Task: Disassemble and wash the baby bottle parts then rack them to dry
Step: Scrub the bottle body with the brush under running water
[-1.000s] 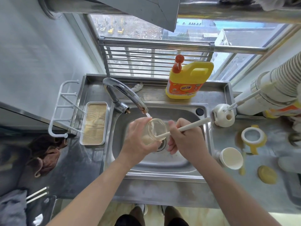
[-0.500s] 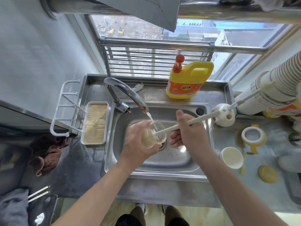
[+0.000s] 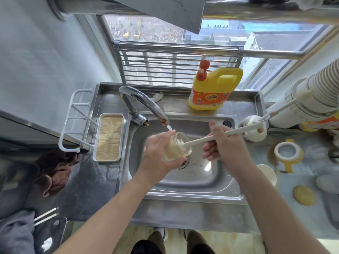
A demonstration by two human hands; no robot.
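Observation:
My left hand (image 3: pixel 159 154) grips the clear glass baby bottle body (image 3: pixel 177 148) over the steel sink (image 3: pixel 201 178), its mouth tilted to the right under the faucet (image 3: pixel 145 105). A thin stream of water runs from the spout onto the bottle's rim. My right hand (image 3: pixel 222 143) holds the white handle of a bottle brush (image 3: pixel 211 138); the brush head is inside the bottle. On the right counter lie the yellow collar ring (image 3: pixel 288 153), a white cap (image 3: pixel 266 174) and a yellow disc (image 3: pixel 304 195).
A yellow detergent jug (image 3: pixel 215 88) stands on the ledge behind the sink. A white brush holder (image 3: pixel 254 130) sits at the sink's right corner. The white drying rack (image 3: pixel 77 120) with its tray (image 3: pixel 109 137) is left of the faucet. A brown cloth (image 3: pixel 55 169) lies further left.
My hands brought the bottle up under the running water. My right hand slid back along the brush handle and the brush pulled partly outward.

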